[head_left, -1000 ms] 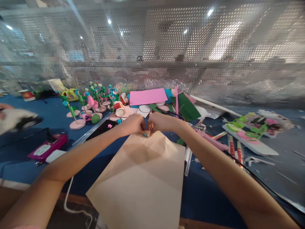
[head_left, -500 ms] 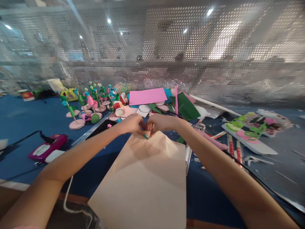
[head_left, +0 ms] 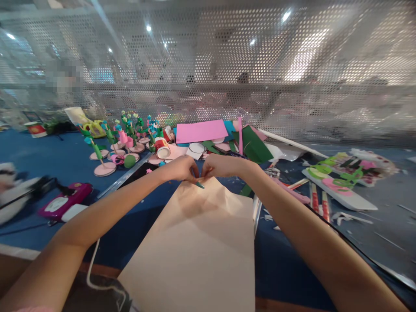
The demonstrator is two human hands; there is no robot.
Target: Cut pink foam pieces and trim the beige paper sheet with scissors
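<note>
A large pale beige sheet of paper (head_left: 201, 242) stretches from the far middle of the blue table towards me, its near part over the table's edge. At its far edge my left hand (head_left: 184, 170) pinches the paper, a green nail showing. My right hand (head_left: 214, 167) is closed on the same edge, right beside the left, with fingertips nearly meeting. The paper is creased and bent up around the fingers. The undersides of both hands are hidden.
Left are a purple corded device (head_left: 68, 199) and several small craft flowers on round pink bases (head_left: 105, 169). Behind lie a pink sheet (head_left: 201, 131), a paper cup (head_left: 161, 148) and green paper (head_left: 256, 145). A decorated white board (head_left: 344, 195) lies right. A perforated metal screen (head_left: 208, 56) stands behind.
My fingers have shifted slightly along the paper's far edge, the right fingers now less curled. At the far left, a blurred whitish shape with part of a hand has come into view.
</note>
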